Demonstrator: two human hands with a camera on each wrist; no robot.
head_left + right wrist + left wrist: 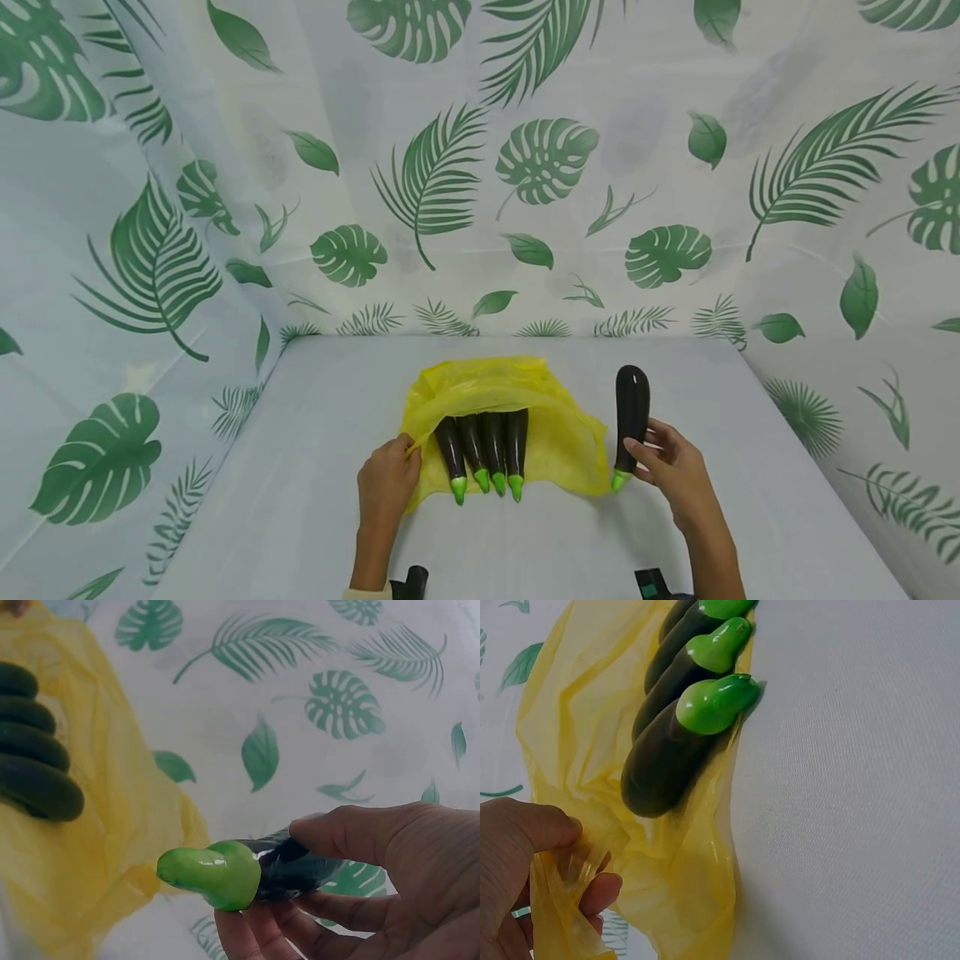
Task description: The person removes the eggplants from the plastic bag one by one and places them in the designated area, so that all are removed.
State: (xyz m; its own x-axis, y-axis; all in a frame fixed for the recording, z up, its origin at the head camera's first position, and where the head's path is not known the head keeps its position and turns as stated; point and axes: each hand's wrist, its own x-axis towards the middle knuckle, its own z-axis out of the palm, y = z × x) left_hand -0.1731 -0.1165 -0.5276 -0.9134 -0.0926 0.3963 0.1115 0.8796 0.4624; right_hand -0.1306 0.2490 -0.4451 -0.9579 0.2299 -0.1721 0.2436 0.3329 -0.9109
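A yellow plastic bag (570, 450) lies on the table with its mouth toward me. Several dark eggplants (492, 450) with bright green stem ends lie side by side in it, their tops hidden under the bag's upper layer. My left hand (388, 479) pinches the left edge of the bag's mouth; in the left wrist view the thin film (577, 870) bunches between thumb and fingers. To the right of the bag, my right hand (671, 467) holds another eggplant (632, 404) near its green end (202, 870), thumb on one side and fingers on the other.
The white table (315, 392) reaches back to a leaf-printed cloth (540, 275) that stands behind it and on both sides. Dark wrist-camera parts (411, 583) show at the bottom edge near each forearm.
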